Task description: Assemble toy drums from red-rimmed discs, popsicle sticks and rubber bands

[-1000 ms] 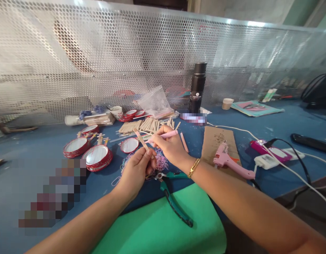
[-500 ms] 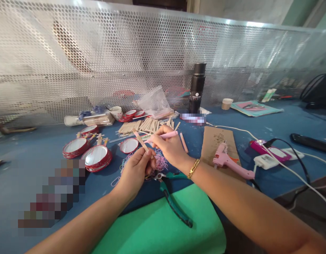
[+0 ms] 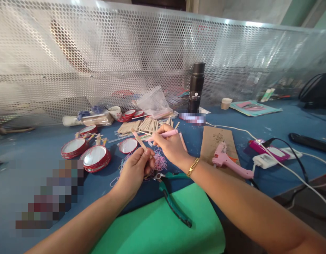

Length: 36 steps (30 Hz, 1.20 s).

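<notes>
My left hand (image 3: 135, 168) pinches the lower end of a wooden craft stick (image 3: 138, 137), which slants up and to the left and has pink colour along its face. In my right hand (image 3: 169, 143) is a pink marker (image 3: 166, 134), held like a pen with its tip at the stick. A pink marker cap (image 3: 183, 141) lies just beyond the right hand. Below the hands are tangled pink and purple rubber bands (image 3: 160, 160) and green-handled pliers (image 3: 173, 208), partly resting on a green sheet (image 3: 163, 233).
Small red-rimmed drums (image 3: 95, 157) stand at the left. Loose craft sticks (image 3: 149, 124) lie behind the hands, near a clear plastic bag (image 3: 154, 102) and a black bottle (image 3: 196, 88). At right, a pink glue gun (image 3: 228, 162) rests on cardboard (image 3: 207, 141), near a corded power strip (image 3: 265, 160).
The whole view has shifted very slightly. Both hands keep their grips, and the marker tip stays beside the craft stick.
</notes>
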{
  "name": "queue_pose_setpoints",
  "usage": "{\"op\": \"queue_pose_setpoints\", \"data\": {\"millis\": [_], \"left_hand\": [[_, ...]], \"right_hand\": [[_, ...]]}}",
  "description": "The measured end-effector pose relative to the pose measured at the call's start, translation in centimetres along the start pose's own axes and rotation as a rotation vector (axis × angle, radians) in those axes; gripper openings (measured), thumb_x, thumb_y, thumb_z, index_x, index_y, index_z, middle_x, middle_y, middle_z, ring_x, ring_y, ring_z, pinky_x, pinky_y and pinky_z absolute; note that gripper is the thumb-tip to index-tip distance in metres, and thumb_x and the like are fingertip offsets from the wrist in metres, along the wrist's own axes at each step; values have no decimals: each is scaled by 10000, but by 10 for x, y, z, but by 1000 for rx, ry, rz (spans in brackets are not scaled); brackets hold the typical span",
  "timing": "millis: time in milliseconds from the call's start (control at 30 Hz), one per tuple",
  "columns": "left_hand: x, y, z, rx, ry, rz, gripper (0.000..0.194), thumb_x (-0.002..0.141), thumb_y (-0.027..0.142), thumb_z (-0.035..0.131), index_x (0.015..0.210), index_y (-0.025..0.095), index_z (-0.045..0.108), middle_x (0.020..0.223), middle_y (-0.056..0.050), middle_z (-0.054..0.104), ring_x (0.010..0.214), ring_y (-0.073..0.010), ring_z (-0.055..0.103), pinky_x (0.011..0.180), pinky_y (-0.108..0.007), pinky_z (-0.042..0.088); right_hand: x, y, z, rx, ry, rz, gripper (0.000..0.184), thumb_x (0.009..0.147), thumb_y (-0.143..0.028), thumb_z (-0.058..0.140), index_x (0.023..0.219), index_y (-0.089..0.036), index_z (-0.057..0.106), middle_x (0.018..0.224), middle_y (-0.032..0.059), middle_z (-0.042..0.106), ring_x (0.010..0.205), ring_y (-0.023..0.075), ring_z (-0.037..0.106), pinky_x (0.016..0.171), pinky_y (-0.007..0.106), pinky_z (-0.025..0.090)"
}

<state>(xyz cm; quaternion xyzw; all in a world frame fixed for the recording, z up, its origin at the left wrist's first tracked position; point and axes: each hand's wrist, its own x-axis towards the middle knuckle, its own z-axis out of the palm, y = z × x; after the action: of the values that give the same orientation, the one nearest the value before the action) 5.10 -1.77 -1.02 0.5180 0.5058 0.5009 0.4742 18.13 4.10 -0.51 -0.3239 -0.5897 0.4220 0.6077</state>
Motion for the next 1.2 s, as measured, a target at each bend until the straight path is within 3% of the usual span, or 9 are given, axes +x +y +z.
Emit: {"op": "queue_pose_setpoints", "data": {"millis": [200, 700, 833, 1000, 1200], "left_hand": [[-1, 0, 0, 6, -11, 3, 378, 833, 568, 697, 809, 201, 610, 593, 46, 568, 472, -86, 397, 475, -214, 296], [-1, 2, 1, 14, 0, 9, 357, 848, 548, 688, 827, 200, 610, 593, 48, 575, 473, -84, 403, 468, -209, 286], [-1, 2, 0, 22, -8, 24, 361, 852, 549, 687, 812, 200, 605, 592, 46, 568, 479, -86, 405, 479, -209, 300], [-1, 1, 0, 11, 4, 13, 358, 849, 546, 684, 839, 195, 613, 598, 46, 576, 480, -85, 406, 473, -207, 288], [0, -1, 0, 7, -11, 20, 374, 844, 553, 687, 800, 193, 595, 585, 54, 565, 475, -74, 396, 475, -203, 294]], "right_hand": [[-1, -1, 1, 10, -55, 1, 201, 848, -275, 667, 696, -235, 543, 608, -54, 622, 556, 117, 582, 571, 245, 463], [0, 1, 1, -8, 4, -15, 217, 858, -300, 677, 690, -228, 561, 638, -34, 648, 617, 132, 619, 608, 253, 476], [0, 1, 2, 16, -51, -13, 214, 856, -299, 673, 702, -238, 538, 607, -55, 622, 551, 121, 583, 579, 252, 467], [0, 0, 0, -3, 6, -9, 204, 853, -284, 676, 688, -225, 572, 633, -36, 648, 602, 122, 607, 594, 247, 468], [-1, 2, 2, 65, -64, -7, 203, 854, -280, 672, 708, -232, 540, 597, -68, 615, 520, 106, 570, 555, 242, 452]]}}
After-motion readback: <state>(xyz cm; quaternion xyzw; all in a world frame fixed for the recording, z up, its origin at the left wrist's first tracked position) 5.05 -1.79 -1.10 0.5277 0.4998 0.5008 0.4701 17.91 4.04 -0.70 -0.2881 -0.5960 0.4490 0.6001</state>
